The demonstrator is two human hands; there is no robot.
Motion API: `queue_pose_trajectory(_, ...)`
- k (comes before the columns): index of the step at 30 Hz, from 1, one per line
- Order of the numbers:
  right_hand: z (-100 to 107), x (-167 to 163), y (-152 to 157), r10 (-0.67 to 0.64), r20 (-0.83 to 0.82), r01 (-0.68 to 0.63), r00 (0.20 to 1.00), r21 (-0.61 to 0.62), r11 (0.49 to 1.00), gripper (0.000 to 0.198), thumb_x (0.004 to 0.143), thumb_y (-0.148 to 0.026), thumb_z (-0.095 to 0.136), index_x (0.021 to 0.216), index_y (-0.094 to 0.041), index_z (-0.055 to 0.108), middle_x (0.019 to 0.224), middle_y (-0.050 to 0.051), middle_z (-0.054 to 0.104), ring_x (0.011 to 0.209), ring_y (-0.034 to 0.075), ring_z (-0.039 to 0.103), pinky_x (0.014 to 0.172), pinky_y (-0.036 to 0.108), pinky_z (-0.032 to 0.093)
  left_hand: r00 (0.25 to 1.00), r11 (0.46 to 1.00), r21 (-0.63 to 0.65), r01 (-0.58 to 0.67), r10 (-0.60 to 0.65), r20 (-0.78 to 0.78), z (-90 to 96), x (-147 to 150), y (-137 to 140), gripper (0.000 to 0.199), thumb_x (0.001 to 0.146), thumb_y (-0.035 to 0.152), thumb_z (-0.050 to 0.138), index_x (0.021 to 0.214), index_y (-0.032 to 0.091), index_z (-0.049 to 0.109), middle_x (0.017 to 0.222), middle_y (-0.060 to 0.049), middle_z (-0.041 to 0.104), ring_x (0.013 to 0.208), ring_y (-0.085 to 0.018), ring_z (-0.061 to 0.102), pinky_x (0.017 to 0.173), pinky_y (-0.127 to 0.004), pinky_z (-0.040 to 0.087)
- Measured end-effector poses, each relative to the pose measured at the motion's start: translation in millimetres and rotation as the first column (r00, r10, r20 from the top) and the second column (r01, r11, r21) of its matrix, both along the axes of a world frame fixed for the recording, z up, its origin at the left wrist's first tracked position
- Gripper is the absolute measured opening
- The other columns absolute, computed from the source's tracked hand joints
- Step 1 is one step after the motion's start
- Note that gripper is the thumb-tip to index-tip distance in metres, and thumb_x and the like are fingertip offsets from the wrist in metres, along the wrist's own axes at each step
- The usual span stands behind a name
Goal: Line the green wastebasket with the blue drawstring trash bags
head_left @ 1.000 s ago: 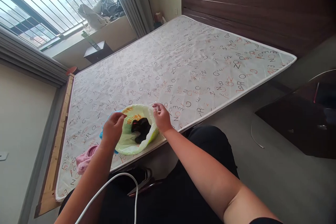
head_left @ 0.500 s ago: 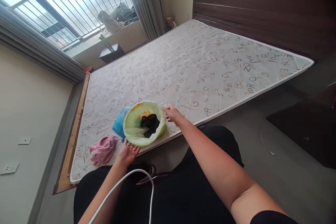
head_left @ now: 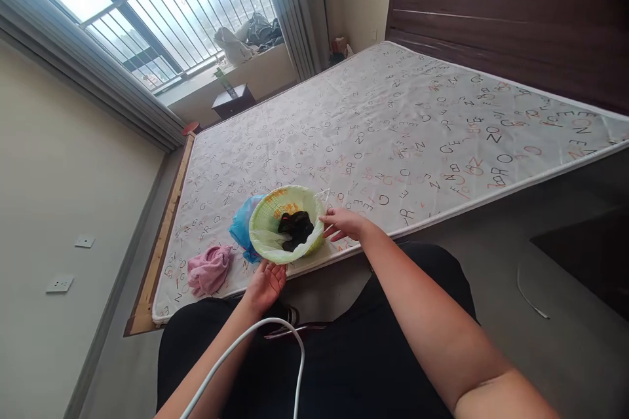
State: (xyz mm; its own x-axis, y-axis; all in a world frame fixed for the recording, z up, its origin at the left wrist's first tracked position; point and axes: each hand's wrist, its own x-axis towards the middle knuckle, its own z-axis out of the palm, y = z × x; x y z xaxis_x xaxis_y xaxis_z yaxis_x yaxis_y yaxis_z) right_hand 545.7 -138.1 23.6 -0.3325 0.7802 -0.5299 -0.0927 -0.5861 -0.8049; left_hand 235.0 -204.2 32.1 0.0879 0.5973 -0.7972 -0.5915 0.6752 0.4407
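A yellow-green wastebasket (head_left: 265, 226) with a pale plastic liner (head_left: 275, 252) stands tilted toward me at the mattress edge. A crumpled black item (head_left: 295, 229) lies inside it, and orange patches show on the far inner wall. My right hand (head_left: 341, 222) has its thumb at the right rim and its fingers against the side. Palm up, my left hand (head_left: 266, 285) is below the near rim with its fingers stretched toward the basket. A blue plastic bag (head_left: 242, 228) sits against the basket's left side. Further left lies a pink cloth (head_left: 209, 268).
The letter-printed mattress (head_left: 304, 134) spreads ahead, with a wooden frame rail (head_left: 160, 245) on its left. A small dark nightstand (head_left: 233, 101) stands by the barred window. A white cable (head_left: 230, 340) loops over my lap. Another thin cable (head_left: 531, 298) lies on the floor.
The view has turned left, so everything sits further right in the picture. My hands stay at the basket, which keeps about the same place on the mattress.
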Motion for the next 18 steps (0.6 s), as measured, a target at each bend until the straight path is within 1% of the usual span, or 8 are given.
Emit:
queue_pose_trajectory(2, 2.9, -0.2, -1.3, -0.025, -0.052, 0.024, 0.998, -0.009, 1.0, 0.03, 0.091, -0.039, 0.079, 0.099, -0.02, 0.057, 0.099, 0.006, 0.073, 0.081, 0.019, 0.076, 0.065, 0.029, 0.062, 0.999, 0.999, 0.033, -0.002, 0.001, 0.033, 0.6, 1.8, 1.3, 0.027, 0.109, 0.035, 0.046, 0.116, 0.015, 0.062, 0.097, -0.012, 0.076, 0.082, -0.02, 0.077, 0.067, -0.029, 0.063)
queue_pose_trajectory(4, 5.8, -1.7, -2.7, -0.044, -0.126, 0.042, 0.991, -0.023, 0.999, 0.032, 0.089, -0.031, 0.08, 0.108, -0.022, 0.055, 0.105, 0.007, 0.073, 0.081, 0.018, 0.076, 0.064, 0.028, 0.062, 0.998, 0.998, 0.055, 0.012, -0.015, 0.063, 1.8, 4.3, 2.1, 0.027, 0.109, 0.036, 0.047, 0.116, 0.015, 0.063, 0.105, -0.014, 0.076, 0.09, -0.022, 0.077, 0.069, -0.03, 0.064)
queue_pose_trajectory(5, 6.9, -2.9, -3.1, -0.059, -0.165, 0.054, 0.984, -0.036, 0.998, 0.036, 0.089, -0.026, 0.079, 0.114, -0.023, 0.054, 0.106, 0.007, 0.074, 0.08, 0.018, 0.075, 0.064, 0.028, 0.062, 0.998, 0.998, 0.059, 0.005, -0.008, 0.057, 2.5, 5.7, 2.6, 0.026, 0.109, 0.035, 0.048, 0.115, 0.015, 0.063, 0.105, -0.014, 0.076, 0.089, -0.021, 0.077, 0.069, -0.029, 0.064)
queue_pose_trajectory(7, 8.1, -5.8, -2.7, -0.119, -0.223, 0.104, 0.968, -0.078, 0.992, 0.05, 0.088, -0.018, 0.078, 0.129, -0.024, 0.049, 0.104, 0.006, 0.074, 0.075, 0.016, 0.074, 0.064, 0.028, 0.063, 0.998, 0.996, 0.066, -0.064, 0.065, -0.011, 3.7, 8.5, 4.4, 0.017, 0.107, 0.027, 0.051, 0.11, 0.015, 0.064, 0.097, -0.01, 0.075, 0.079, -0.017, 0.076, 0.064, -0.025, 0.062)
queue_pose_trajectory(10, 7.7, -9.3, 0.3, -0.264, -0.184, 0.246, 0.947, -0.114, 0.963, 0.068, 0.086, -0.012, 0.077, 0.142, -0.023, 0.041, 0.093, 0.002, 0.073, 0.067, 0.015, 0.071, 0.066, 0.028, 0.063, 0.965, 0.97, 0.127, -0.209, 0.225, -0.133, 5.2, 10.4, 8.6, 0.01, 0.104, 0.015, 0.053, 0.105, 0.016, 0.064, 0.088, -0.005, 0.073, 0.07, -0.012, 0.073, 0.058, -0.02, 0.058)
queue_pose_trajectory(13, 5.1, -10.5, 4.0, -0.381, -0.097, 0.378, 0.919, -0.048, 0.924, 0.066, 0.084, -0.012, 0.078, 0.14, -0.022, 0.045, 0.085, -0.001, 0.069, 0.06, 0.012, 0.066, 0.062, 0.027, 0.062, 0.948, 0.955, 0.182, -0.234, 0.266, -0.176, 5.1, 10.0, 11.4, 0.01, 0.104, 0.013, 0.054, 0.106, 0.016, 0.063, 0.094, -0.006, 0.073, 0.075, -0.014, 0.075, 0.065, -0.023, 0.062)
queue_pose_trajectory(15, 2.6, -11.3, 5.7, -0.421, -0.057, 0.422, 0.905, 0.026, 0.906, 0.056, 0.084, -0.012, 0.078, 0.134, -0.021, 0.052, 0.081, -0.003, 0.065, 0.057, 0.011, 0.062, 0.06, 0.027, 0.062, 0.958, 0.974, 0.127, -0.186, 0.209, -0.199, 3.2, 10.3, 11.0, 0.008, 0.104, 0.015, 0.055, 0.107, 0.016, 0.062, 0.094, -0.007, 0.072, 0.075, -0.015, 0.075, 0.067, -0.026, 0.064)
queue_pose_trajectory(18, -0.7, -13.7, 7.1, -0.464, 0.002, 0.459, 0.886, 0.14, 0.877, 0.045, 0.084, -0.012, 0.076, 0.124, -0.021, 0.057, 0.077, -0.005, 0.061, 0.055, 0.011, 0.06, 0.055, 0.028, 0.062, 0.984, 0.994, -0.056, -0.097, 0.087, -0.155, -1.9, 13.9, 8.8, 0.015, 0.105, 0.023, 0.057, 0.115, 0.013, 0.058, 0.098, -0.013, 0.071, 0.08, -0.022, 0.077, 0.067, -0.031, 0.066)
